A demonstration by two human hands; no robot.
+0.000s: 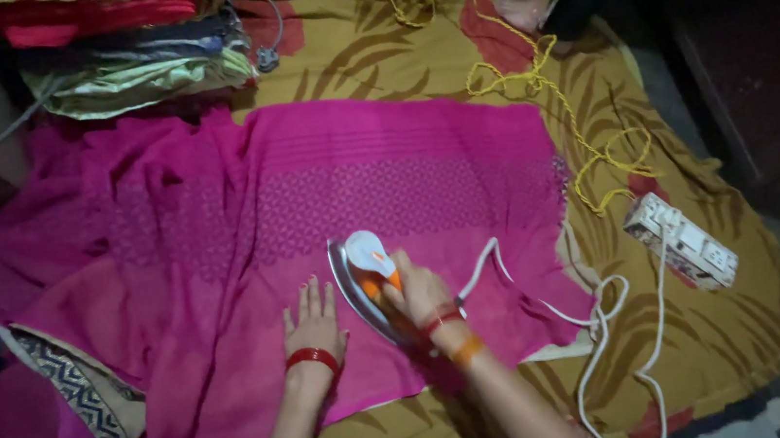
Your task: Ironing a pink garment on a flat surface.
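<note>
A wide magenta cloth (311, 208) lies spread over a mustard sheet with red and brown leaf print (716, 329). My right hand (418, 294) grips the handle of a white and orange electric iron (363, 269), which rests flat on the cloth near its front edge. My left hand (312, 324) lies flat on the cloth just left of the iron, fingers apart, a red bangle at the wrist. The iron's white cord (607, 321) runs right in loops to a white power strip (681, 242).
A stack of folded fabrics (125, 44) sits at the back left. A yellow rope (540, 75) trails across the sheet at the back right. Patterned cloth (78, 401) is bunched at the front left. Dark furniture (751, 41) stands at the right.
</note>
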